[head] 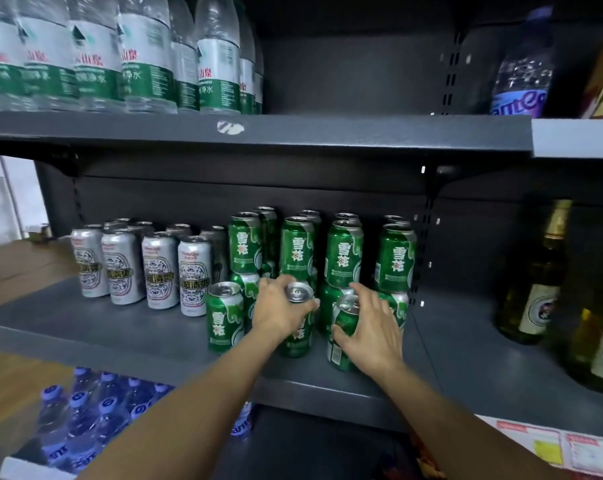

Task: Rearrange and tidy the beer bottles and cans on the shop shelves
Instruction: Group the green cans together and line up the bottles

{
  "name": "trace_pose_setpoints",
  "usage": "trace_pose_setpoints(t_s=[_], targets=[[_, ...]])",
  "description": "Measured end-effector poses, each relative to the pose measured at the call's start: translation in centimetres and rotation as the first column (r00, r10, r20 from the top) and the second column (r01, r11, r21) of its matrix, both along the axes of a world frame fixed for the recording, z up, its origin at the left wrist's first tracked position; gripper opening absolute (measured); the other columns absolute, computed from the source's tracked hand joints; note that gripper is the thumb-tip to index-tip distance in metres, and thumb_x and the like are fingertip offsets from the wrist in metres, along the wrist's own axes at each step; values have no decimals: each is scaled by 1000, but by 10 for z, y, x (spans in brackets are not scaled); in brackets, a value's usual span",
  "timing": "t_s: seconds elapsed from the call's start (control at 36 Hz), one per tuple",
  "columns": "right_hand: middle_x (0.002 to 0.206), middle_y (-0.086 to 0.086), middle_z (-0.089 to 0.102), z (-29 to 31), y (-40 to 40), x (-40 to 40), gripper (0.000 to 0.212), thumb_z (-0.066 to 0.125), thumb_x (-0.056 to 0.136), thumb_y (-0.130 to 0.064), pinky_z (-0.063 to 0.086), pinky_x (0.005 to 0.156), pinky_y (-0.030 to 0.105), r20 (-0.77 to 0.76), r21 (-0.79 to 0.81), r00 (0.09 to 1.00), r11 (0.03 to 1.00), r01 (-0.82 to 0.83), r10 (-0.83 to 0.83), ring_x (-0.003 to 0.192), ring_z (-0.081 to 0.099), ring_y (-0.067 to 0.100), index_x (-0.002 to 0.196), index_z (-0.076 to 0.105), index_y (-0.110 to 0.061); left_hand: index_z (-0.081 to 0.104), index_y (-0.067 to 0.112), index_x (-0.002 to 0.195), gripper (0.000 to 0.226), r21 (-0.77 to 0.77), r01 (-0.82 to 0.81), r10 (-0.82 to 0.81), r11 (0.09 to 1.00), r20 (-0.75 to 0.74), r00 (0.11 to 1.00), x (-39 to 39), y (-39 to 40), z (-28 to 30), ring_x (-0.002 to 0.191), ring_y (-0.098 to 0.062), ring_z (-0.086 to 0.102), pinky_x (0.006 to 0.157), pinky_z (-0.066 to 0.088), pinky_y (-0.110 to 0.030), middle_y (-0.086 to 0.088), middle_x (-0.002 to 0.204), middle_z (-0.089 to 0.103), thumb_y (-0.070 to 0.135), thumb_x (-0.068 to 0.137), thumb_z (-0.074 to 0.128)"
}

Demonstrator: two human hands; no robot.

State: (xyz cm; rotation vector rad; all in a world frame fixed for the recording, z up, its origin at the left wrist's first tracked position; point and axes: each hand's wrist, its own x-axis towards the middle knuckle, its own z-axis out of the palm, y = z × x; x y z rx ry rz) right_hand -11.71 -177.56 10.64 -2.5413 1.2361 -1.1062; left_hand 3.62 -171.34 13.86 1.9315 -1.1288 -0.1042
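Mid-step in squaring up the green beer cans on the dark grey middle shelf. Left hand curled round the top of one green can, fingers over its silver lid, thumb side hidden; right hand wrapped round a second green can, thumb on the near face, fingers spread behind, that can leaning slightly left. Both cans at the front of the shelf, just before the double-stacked green cans further back, which stand in four columns with gaps between. A third loose green can upright just left of the left hand, untouched. Silver cans in a neat block to the left, well apart from the work. Probably gathering front-row strays to line them up under or before the stack. Next: straighten the tilted can, slide both level with the shelf edge, labels forward, without knocking the upper tier, which looks easy to topple. Glass beer bottles off right, not yet handled.
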Motion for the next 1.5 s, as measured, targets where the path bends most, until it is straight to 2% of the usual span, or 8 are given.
trace_pose_setpoints(t_s=[0.28,0.39,0.5,0.61,0.78,0.97,1.28,1.5], targets=[[141,-9,36,4,2,8,63,54,87,-52,28,102,32,-178,-14,976,992,129,-130,126,35,14,142,30,-30,50,19,134,73,408,255,-358,877,199,912,47,-14,28,119,-21,52,97,45,-35,-1,134,52,55,74,73],[150,-5,32,6,7,8,71,51,89,-58,34,105,37,-53,86,980,977,196,-192,135,32,18,147,26,-26,55,26,131,66,466,396,-504,791,132,853,58,-15,39,121,-18,52,102,42,-33,3,137,53,54,74,74],[146,-1,40,-1,7,6,94,72,77,-52,40,105,43,265,424,934,899,110,-240,130,43,21,150,20,-22,51,21,135,72,407,363,-461,838,173,870,62,-14,32,123,-20,51,101,42,-31,-1,138,51,45,74,78],[125,-4,55,-17,14,9,93,82,74,-13,40,100,30,356,614,920,783,-99,-163,114,53,17,145,23,-20,58,19,127,67,372,269,-369,889,232,900,62,-11,33,113,-20,56,92,46,-30,-1,128,58,44,70,82],[122,0,58,-31,14,10,77,82,73,-12,42,101,38,339,595,905,804,6,-258,114,54,20,135,36,-16,63,20,117,57,395,205,-327,896,270,906,70,-3,38,104,-17,57,82,46,-28,3,117,62,43,68,82],[120,0,61,-22,13,7,61,68,80,9,46,80,16,433,676,890,705,-214,-145,105,59,12,130,46,-18,56,22,118,53,476,184,-375,860,345,861,71,0,41,108,-19,55,88,45,-33,3,118,58,47,75,75],[111,4,61,-19,16,17,46,74,78,2,47,82,24,461,728,861,646,-228,-216,99,59,16,113,47,-11,58,22,124,56,490,147,-370,860,398,839,66,-1,39,114,-19,54,87,43,-32,4,126,57,53,79,68],[110,-5,60,-15,14,8,73,75,77,0,38,103,28,339,777,936,590,-220,-98,105,56,13,134,35,-22,53,22,130,64,489,101,-358,866,468,808,62,-4,36,119,-19,51,95,38,-36,3,131,54,63,81,60]])
